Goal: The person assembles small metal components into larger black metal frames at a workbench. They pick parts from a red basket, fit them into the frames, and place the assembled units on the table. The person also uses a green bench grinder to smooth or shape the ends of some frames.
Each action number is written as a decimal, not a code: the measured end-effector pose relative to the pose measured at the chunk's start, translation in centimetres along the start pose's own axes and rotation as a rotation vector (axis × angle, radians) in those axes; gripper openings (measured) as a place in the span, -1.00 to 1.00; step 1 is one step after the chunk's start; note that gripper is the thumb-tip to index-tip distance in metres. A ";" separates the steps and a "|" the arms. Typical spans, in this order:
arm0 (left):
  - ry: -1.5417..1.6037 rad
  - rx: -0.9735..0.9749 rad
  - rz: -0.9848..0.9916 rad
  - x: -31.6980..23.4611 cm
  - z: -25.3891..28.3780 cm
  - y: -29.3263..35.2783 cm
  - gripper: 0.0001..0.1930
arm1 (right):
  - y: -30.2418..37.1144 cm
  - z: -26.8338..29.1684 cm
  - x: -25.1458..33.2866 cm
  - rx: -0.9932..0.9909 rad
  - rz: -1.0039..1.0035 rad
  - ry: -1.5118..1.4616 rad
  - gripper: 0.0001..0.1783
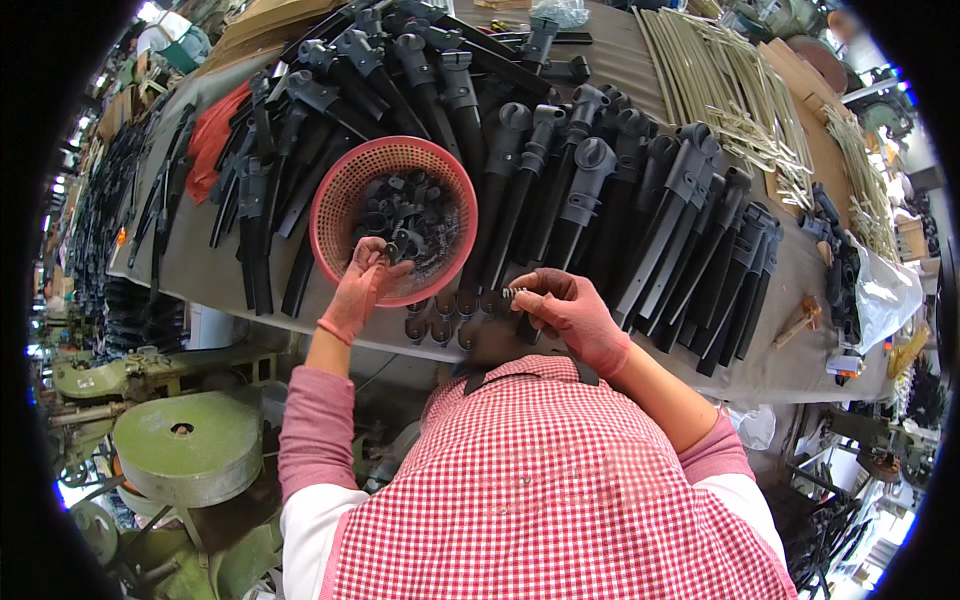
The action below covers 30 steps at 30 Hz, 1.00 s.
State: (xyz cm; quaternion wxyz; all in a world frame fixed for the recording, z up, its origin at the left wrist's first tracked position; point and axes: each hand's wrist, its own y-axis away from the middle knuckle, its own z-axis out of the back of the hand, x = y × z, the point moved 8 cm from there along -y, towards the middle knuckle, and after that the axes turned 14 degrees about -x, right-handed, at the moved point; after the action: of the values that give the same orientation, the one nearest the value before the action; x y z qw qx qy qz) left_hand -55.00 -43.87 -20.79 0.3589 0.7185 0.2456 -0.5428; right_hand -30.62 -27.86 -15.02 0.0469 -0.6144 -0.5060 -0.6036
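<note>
My left hand (pixel 362 283), in a pink glove with bare fingertips, reaches over the near rim of a red plastic basket (pixel 321 235). Its fingers are closed on a small dark ring-like part (pixel 391 250). Many small dark plastic parts (pixel 405 212) lie loose inside the basket. To the right, my right hand (pixel 572 312), gloved alike, pinches a small metal coil spring (pixel 513 292) between thumb and fingertips. Between the two hands, several small dark rounded pieces (pixel 441 328) stand in rows at the table's near edge.
Black tubes with grey joint heads (pixel 583 185) lie in dense rows behind and right of the basket; more tubes (pixel 300 110) are piled left. Pale metal strips (pixel 720 90) lie far right. A hammer (pixel 800 320) rests near the right edge. A green machine (pixel 185 440) stands lower left.
</note>
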 end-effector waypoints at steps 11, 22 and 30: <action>0.185 -0.044 0.054 -4.4 -10.1 11.0 -0.86 | 0.7 -6.2 2.7 0.108 0.478 0.255 -0.80; 0.196 -0.113 0.078 1.2 -10.0 13.2 -0.83 | 1.4 -4.9 -1.0 0.193 0.359 0.387 -0.64; -0.832 -0.280 -0.384 3.1 -4.1 7.2 -0.81 | -3.7 -1.3 -10.4 0.298 0.441 1.443 -0.63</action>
State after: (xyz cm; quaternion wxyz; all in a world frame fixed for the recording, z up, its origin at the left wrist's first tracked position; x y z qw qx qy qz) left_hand -46.24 -45.26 -21.34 0.4133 0.3267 0.2800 -0.8025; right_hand -31.52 -32.78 -24.92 0.5670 -0.1424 -0.2917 -0.7570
